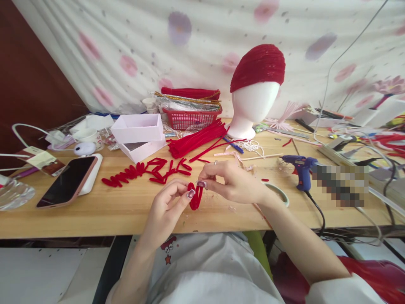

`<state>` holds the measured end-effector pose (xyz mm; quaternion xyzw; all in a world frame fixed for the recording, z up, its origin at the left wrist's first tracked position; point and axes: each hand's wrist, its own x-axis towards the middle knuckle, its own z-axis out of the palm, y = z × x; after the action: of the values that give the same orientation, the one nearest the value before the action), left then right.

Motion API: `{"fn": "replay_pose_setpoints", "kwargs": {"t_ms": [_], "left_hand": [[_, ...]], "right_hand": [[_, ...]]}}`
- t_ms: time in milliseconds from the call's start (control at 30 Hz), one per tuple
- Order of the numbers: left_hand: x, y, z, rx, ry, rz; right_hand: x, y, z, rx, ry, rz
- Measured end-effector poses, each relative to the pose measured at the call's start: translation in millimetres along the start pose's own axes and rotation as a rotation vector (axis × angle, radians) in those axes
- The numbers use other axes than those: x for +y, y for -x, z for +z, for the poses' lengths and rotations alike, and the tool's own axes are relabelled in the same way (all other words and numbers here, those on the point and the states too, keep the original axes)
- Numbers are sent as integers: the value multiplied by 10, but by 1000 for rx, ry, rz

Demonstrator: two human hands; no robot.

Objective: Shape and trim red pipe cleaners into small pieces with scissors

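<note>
Your 2 hands meet near the middle of the frame, just above the near part of the wooden table point(95, 215). Your left hand point(166, 207) pinches the red looped strip point(195, 204) at its upper left between thumb and fingers; your right hand point(232, 181) pinches it at the upper right, thumb tip against a finger. Its loops hang below your fingertips, and how the ends meet is hidden behind them.

The step in hand looks like shaping or joining this 1 piece. At left of centre lie similar red looped pieces point(126, 174), some side by side in a row, others scattered nearer your hands. Above them, at centre, rests the bundle of red fuzzy stems point(198, 141), apart from your hands.

The next move seems to call for a firm left pinch while your right fingers bend or twist the top, with the loops kept even. If it needs glue, the blue glue gun point(303, 173) lies at right of centre, well apart from both hands.
</note>
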<state>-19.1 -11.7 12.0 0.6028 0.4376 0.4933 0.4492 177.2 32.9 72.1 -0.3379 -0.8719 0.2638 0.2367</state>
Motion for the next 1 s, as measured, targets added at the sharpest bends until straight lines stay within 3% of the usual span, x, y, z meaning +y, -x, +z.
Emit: {"fn": "replay_pose_setpoints", "kwargs": {"t_ms": [233, 400, 700, 867, 1000], "left_hand": [[-43, -18, 46, 61, 39, 9], [-80, -41, 17, 149, -72, 89], [-122, -29, -70, 8, -166, 275], [-149, 13, -39, -9, -88, 222], [-165, 10, 7, 0, -17, 149]], "right_hand": [[41, 8, 47, 55, -64, 74], [125, 52, 51, 84, -179, 157], [272, 97, 83, 203, -583, 347], [265, 71, 126, 309, -965, 451], [301, 65, 171, 324, -1094, 476]]}}
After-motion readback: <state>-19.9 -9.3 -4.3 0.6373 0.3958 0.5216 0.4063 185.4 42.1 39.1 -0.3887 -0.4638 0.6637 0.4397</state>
